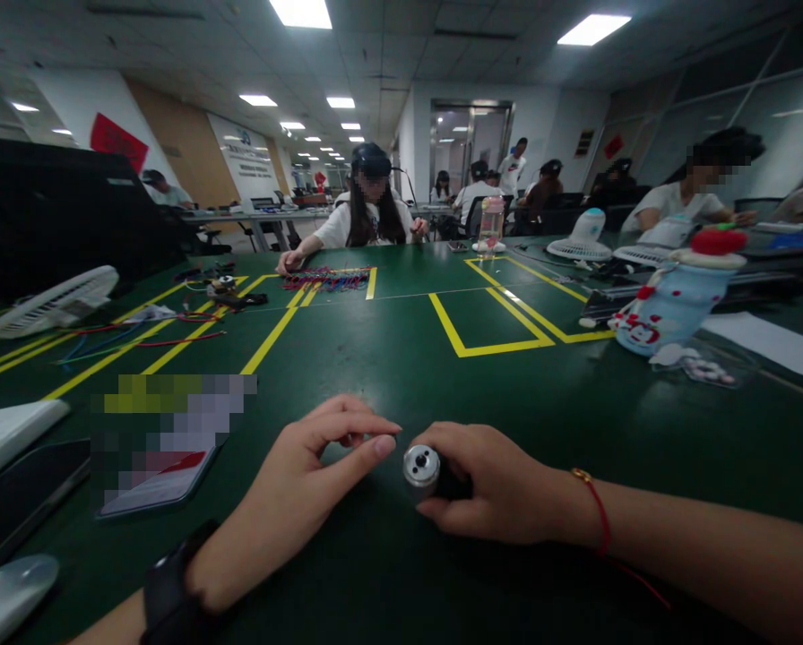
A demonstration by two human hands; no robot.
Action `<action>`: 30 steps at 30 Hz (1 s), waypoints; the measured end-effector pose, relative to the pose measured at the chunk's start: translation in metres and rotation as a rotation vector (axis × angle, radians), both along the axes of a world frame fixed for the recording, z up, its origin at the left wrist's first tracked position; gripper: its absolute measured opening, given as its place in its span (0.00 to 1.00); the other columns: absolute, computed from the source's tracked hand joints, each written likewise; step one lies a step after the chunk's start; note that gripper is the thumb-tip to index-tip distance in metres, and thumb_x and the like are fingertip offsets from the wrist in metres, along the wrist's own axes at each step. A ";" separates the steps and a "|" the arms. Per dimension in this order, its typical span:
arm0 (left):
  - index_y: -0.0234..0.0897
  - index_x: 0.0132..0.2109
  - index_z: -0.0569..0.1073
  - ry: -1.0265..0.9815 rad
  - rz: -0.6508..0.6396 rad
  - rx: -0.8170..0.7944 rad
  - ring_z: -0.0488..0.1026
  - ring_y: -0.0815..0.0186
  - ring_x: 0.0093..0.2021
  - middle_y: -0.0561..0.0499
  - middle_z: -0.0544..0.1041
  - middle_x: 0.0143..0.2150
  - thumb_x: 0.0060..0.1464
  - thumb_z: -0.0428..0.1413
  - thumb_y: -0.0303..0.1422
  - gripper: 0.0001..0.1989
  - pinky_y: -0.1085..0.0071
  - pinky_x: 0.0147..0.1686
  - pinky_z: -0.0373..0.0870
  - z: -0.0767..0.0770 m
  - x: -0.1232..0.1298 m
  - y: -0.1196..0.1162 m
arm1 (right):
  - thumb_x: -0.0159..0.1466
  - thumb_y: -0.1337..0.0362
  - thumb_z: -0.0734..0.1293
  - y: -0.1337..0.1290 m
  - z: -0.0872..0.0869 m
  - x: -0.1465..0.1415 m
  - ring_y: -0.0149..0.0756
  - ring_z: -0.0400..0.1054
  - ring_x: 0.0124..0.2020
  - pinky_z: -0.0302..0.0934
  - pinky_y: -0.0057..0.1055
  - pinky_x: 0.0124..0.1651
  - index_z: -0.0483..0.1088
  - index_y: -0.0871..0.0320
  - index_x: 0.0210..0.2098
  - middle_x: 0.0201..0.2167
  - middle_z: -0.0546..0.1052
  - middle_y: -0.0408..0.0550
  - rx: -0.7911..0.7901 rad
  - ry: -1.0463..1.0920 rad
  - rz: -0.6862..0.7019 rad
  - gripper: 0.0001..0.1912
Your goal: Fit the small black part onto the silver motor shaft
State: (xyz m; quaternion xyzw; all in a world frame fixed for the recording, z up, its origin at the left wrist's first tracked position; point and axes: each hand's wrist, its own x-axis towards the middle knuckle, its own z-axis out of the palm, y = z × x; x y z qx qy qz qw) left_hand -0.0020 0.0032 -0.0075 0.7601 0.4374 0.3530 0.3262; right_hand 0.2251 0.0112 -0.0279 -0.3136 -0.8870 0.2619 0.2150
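My right hand (486, 484) is wrapped round a dark cylindrical tool with a silver round end (421, 466), which faces me and shows small dark holes. Just left of that end is my left hand (331, 452), its thumb and forefinger tips pressed close together. Whether anything tiny sits between those fingertips cannot be made out. Both hands are low over the green table (375, 381), near its front edge. A black watch band is on my left wrist, a red string on my right.
A blurred card (166, 470), a phone (29, 493) and a white mouse (15, 596) lie at the left. Wires (331, 279) lie before a person across the table. At the right stand a blue bottle (677, 300) and a white fan (586, 237).
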 end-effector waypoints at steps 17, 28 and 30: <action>0.48 0.44 0.78 0.274 -0.255 -0.050 0.69 0.61 0.47 0.52 0.74 0.45 0.56 0.59 0.34 0.09 0.64 0.49 0.64 -0.017 -0.008 0.009 | 0.54 0.67 0.69 0.000 -0.002 0.003 0.31 0.62 0.30 0.56 0.26 0.30 0.67 0.58 0.44 0.35 0.71 0.45 -0.062 0.010 -0.015 0.17; 0.38 0.49 0.73 -0.046 0.133 -0.215 0.72 0.64 0.37 0.51 0.75 0.37 0.63 0.48 0.40 0.15 0.67 0.40 0.67 -0.019 -0.020 0.020 | 0.53 0.68 0.69 -0.002 0.001 0.005 0.32 0.63 0.31 0.57 0.27 0.32 0.67 0.58 0.43 0.37 0.72 0.46 -0.075 0.051 -0.027 0.17; 0.38 0.49 0.73 -0.087 0.148 -0.218 0.72 0.64 0.37 0.50 0.75 0.37 0.63 0.48 0.39 0.15 0.68 0.39 0.68 -0.020 -0.021 0.022 | 0.53 0.69 0.68 -0.002 0.001 0.005 0.31 0.62 0.30 0.57 0.27 0.32 0.67 0.58 0.42 0.36 0.71 0.45 -0.082 0.054 -0.030 0.17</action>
